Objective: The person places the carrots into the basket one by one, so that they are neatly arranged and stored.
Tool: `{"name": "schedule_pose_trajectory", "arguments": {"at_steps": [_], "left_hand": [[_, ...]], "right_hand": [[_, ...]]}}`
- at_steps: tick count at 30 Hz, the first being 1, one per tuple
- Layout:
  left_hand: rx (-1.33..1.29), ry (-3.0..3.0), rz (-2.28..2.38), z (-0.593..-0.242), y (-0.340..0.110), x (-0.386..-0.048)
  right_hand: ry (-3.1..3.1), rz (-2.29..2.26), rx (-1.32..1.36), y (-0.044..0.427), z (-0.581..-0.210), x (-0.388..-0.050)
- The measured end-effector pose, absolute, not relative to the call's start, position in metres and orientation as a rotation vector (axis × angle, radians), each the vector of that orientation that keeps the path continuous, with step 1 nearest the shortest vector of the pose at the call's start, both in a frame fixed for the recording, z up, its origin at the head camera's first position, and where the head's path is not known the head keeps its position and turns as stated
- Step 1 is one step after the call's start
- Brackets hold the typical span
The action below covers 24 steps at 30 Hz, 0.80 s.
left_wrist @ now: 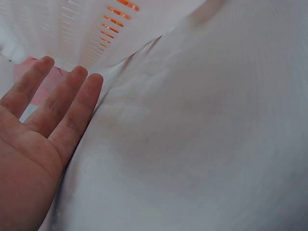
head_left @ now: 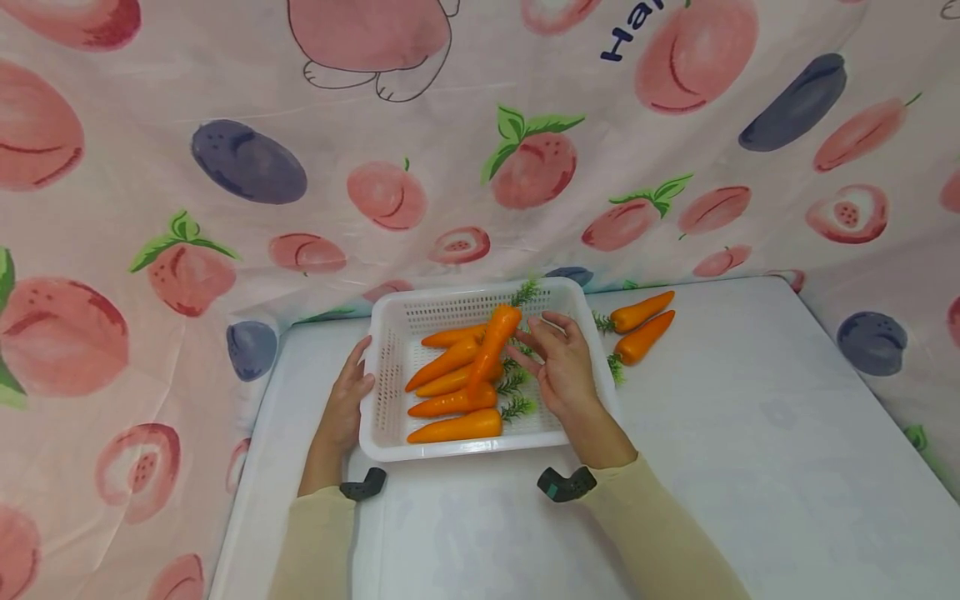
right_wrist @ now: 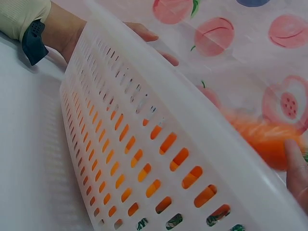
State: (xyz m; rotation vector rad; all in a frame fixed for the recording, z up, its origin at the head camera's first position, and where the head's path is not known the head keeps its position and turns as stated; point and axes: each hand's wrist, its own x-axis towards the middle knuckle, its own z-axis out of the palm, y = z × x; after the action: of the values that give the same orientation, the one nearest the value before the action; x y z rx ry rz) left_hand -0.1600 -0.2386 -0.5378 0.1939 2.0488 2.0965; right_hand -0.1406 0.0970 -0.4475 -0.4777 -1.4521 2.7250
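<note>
Inside the white basket, a row of carrots; over them, one tilted carrot, best laid gently, tip leftward. Right hand at its thick end, grip unclear; left hand, fingers extended, by the basket's left end.

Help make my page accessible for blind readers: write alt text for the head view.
A person's right grip, fingers spread, is beside a slanting carrot above other carrots in a white basket; the left grip is at the basket's left side. Two more carrots lie on the white table, right of the basket, before a fruit-print cloth.
</note>
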Motion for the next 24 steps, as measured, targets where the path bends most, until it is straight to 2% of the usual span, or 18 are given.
{"name": "schedule_pose_trajectory", "arguments": {"at_steps": [24], "left_hand": [[0.18,2.018,2.123,-0.5402,-0.239,-0.1614]], "right_hand": [[-1.359,2.732,-0.434,0.0992,-0.4414,-0.1372]]}}
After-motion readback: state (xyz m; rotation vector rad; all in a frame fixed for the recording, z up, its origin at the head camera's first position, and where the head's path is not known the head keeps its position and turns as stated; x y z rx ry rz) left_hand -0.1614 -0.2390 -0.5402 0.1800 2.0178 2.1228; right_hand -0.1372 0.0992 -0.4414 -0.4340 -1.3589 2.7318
